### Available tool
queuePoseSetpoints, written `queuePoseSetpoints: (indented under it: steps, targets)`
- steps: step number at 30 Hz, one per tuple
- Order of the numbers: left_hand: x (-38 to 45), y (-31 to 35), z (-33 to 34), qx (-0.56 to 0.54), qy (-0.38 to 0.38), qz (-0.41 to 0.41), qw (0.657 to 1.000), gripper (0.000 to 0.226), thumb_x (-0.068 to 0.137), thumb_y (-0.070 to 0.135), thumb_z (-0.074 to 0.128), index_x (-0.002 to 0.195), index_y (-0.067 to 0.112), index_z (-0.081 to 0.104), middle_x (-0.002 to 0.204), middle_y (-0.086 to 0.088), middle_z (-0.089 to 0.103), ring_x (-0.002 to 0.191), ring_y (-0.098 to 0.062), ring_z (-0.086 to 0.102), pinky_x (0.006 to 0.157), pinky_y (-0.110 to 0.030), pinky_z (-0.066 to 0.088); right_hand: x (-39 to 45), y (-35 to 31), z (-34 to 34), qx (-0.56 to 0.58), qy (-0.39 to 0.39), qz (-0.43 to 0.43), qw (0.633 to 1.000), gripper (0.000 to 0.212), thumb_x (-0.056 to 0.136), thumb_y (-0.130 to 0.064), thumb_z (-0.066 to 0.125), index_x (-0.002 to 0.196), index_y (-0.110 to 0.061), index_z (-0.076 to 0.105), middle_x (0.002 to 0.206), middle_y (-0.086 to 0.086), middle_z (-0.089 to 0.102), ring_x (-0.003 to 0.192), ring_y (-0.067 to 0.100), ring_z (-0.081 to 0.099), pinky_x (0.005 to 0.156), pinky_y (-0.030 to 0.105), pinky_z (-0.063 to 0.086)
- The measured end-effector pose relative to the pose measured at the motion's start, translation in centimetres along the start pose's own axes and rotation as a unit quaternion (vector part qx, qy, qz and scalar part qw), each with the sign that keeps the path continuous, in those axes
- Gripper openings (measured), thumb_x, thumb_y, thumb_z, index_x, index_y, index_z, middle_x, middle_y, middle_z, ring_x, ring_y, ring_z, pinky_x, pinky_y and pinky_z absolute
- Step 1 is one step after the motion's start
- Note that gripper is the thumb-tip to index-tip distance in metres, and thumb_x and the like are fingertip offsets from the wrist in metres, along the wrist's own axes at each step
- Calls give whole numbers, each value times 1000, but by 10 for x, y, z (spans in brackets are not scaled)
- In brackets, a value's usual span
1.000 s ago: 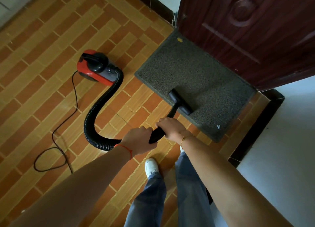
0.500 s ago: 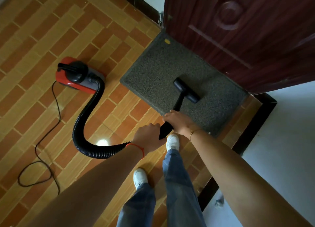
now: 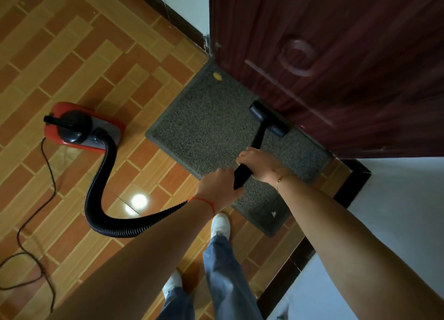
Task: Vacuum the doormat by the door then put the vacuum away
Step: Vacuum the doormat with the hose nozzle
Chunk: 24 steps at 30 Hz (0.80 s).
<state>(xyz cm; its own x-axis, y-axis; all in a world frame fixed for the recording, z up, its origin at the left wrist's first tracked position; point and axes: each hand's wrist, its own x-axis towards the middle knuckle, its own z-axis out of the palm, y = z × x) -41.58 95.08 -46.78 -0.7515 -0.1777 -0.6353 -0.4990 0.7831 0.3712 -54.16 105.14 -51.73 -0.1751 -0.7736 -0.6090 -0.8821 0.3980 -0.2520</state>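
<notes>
A grey doormat [image 3: 211,125] lies on the tiled floor against a dark red door [image 3: 336,55]. The black vacuum nozzle [image 3: 269,119] rests on the mat's far edge, right at the foot of the door. Both hands grip the black wand [image 3: 258,137]: my right hand [image 3: 259,163] higher up it, my left hand [image 3: 218,187] at its lower end where the ribbed black hose [image 3: 103,182] joins. The hose curves back to the red and black vacuum body [image 3: 81,126] on the floor to the left. A small yellow speck [image 3: 217,75] sits near the mat's far corner.
A thin black power cord [image 3: 26,230] loops over the tiles at the left. White walls with dark skirting [image 3: 346,185] stand at the right and behind. My legs in jeans and white shoes [image 3: 219,223] stand just before the mat's near edge.
The nozzle has slid forward across the mat from near its front edge to the foot of the door. Both hands followed it, and I stepped closer to the mat.
</notes>
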Motion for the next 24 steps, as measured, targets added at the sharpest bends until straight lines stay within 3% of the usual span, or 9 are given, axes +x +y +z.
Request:
queuePoseSetpoints:
  steps: [6,12,15,19,24]
  targets:
    - [20,11,-14,-4,6,-5,1000,27,90,41,51,99,16,54,65,7,46,53,-12,49,44,-24,35,8,22,-18,-3,-9,-12,1000,27,85,-1,62,107,-15,57,116,0,59,120,21,51,91,38,51]
    - [14,-6,-25,-19,-4,-13,1000,22,89,39,53,92,18,51,68,6,50,55,-11,52,44,-23,38,21,7,-27,-5,-2,-19,1000,24,85,-2,61,104,-16,58,112,-1,59,115,20,53,86,39,53]
    - [1,-26,-25,-31,-1,-25,999,23,88,39,53,92,16,56,70,4,54,60,-14,57,47,-25,43,28,-17,-28,-12,3,-29,999,22,88,-2,57,105,-16,58,111,-1,59,114,19,53,82,33,51]
    - [-28,-63,-22,-35,0,-38,999,21,89,38,53,90,17,50,68,6,47,54,-10,47,45,-24,35,40,-63,-23,-14,1,-45,999,24,87,-2,58,106,-17,57,113,0,59,117,21,52,86,38,52]
    - [-74,-120,-12,-21,4,-55,998,27,88,42,51,98,17,55,70,6,47,56,-13,49,45,-24,33,55,-136,-13,-19,7,-58,998,30,87,1,57,112,-18,58,116,1,58,117,22,52,82,36,48]
